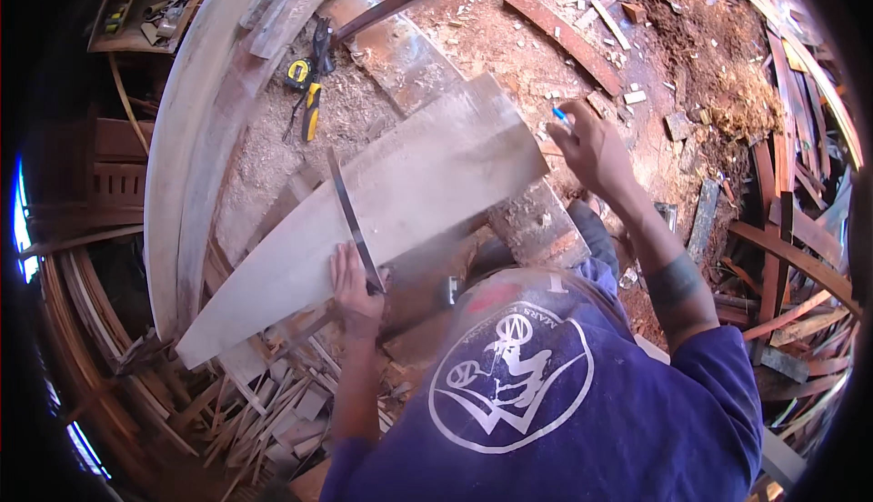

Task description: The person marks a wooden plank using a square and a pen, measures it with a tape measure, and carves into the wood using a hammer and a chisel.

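Observation:
A pale, smooth wooden board (427, 188) lies slantwise in front of me, broad at its far right end and tapering to the lower left. Across it runs the dark, narrow blade of a try square (348, 202). My left hand (356, 288) grips the square at the board's near edge, fingers resting on the wood; its stock is mostly hidden there. Off the board's broad right end, my right hand (591, 145) is closed around a pen (561, 115) whose blue end shows between thumb and fingers.
Beyond the board lie a yellow-and-black tape measure (298, 71) and a yellow-handled tool (312, 113). Large curved planks (195, 156) stand along the left. Wood offcuts (273, 411) pile up at lower left, more timber strips (782, 247) at right. Shavings cover the ground.

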